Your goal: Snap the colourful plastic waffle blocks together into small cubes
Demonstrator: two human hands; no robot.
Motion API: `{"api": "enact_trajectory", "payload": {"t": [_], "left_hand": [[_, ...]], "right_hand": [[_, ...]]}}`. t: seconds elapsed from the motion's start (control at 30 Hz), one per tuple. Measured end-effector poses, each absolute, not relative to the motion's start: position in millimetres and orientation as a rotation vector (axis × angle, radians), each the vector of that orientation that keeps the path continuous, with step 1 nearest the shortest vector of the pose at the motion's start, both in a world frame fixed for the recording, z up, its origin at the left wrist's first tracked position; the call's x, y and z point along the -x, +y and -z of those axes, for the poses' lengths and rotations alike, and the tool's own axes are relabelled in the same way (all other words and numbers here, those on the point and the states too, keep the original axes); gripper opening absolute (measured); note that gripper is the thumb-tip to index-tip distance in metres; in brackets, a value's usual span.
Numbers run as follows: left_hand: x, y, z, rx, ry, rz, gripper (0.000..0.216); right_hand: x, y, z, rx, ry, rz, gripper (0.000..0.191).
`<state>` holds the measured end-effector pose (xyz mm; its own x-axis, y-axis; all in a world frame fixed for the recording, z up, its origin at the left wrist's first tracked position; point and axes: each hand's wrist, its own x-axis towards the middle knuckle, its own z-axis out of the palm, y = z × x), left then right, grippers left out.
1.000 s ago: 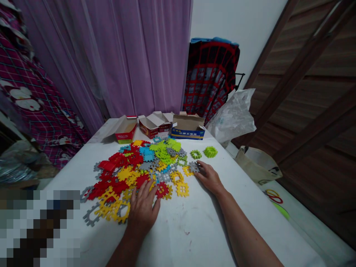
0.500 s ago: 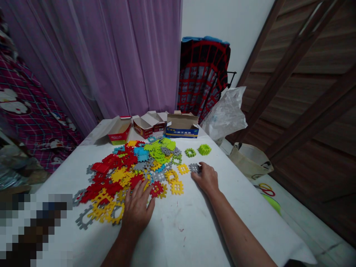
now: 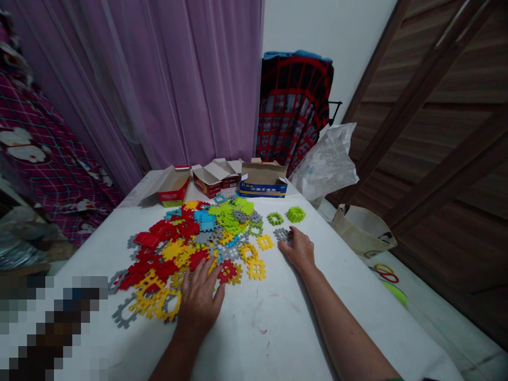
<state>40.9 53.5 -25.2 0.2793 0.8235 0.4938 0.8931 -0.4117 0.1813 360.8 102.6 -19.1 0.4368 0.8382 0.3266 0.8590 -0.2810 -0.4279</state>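
Note:
A spread-out pile of flat plastic interlocking tiles, with red tiles [image 3: 159, 235], yellow tiles [image 3: 151, 291], blue tiles [image 3: 205, 220] and lime-green tiles [image 3: 230, 214], covers the left and middle of the table. My left hand [image 3: 201, 296] rests palm down at the pile's near edge, fingers spread over a red tile and holding nothing. My right hand [image 3: 299, 248] has a grey window-pattern tile [image 3: 281, 234] between thumb and fingers, low at the table. Beyond it lie a green square ring [image 3: 275, 218] and a lime-green joined block [image 3: 296, 214]. A yellow window tile [image 3: 265, 242] lies to its left.
Open cardboard boxes, a red one [image 3: 174, 188] and a blue one [image 3: 263, 189] among them, line the far edge of the white-covered table [image 3: 262, 338]. A clear plastic bag [image 3: 325, 161] stands beyond the right corner. A cloth bag [image 3: 363, 230] and scissors [image 3: 384, 272] are lower right.
My right hand and the grey tile have shifted slightly away from me, toward the green ring. My left hand stays at the pile. The whole view has moved a little.

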Motion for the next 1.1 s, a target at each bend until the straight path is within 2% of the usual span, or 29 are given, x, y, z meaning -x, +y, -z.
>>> {"api": "enact_trajectory", "payload": {"t": [0.07, 0.23, 0.4, 0.6, 0.87, 0.97, 1.1], "left_hand": [[-41, 53, 25, 2.404, -1.631, 0.803, 0.039], [-42, 52, 26, 2.381, -1.606, 0.795, 0.039], [-42, 51, 26, 2.359, -1.584, 0.785, 0.038], [-40, 52, 28, 2.379, -1.554, 0.817, 0.038], [-43, 51, 27, 2.384, -1.587, 0.842, 0.037], [-40, 52, 26, 2.400, -1.580, 0.812, 0.038], [-38, 53, 26, 2.436, -1.544, 0.789, 0.038]], "right_hand": [[-358, 104, 16, 2.096, -1.421, 0.092, 0.052], [-322, 131, -8, 1.799, -1.668, 0.148, 0.030], [-274, 179, -28, 1.664, -2.017, 0.086, 0.044], [-262, 178, -28, 1.727, -2.127, 0.053, 0.043], [-281, 108, -7, 1.700, -1.975, -0.102, 0.038], [-298, 100, 1, 1.673, -1.751, -0.123, 0.030], [-314, 99, 4, 1.715, -1.537, -0.107, 0.030]]}}
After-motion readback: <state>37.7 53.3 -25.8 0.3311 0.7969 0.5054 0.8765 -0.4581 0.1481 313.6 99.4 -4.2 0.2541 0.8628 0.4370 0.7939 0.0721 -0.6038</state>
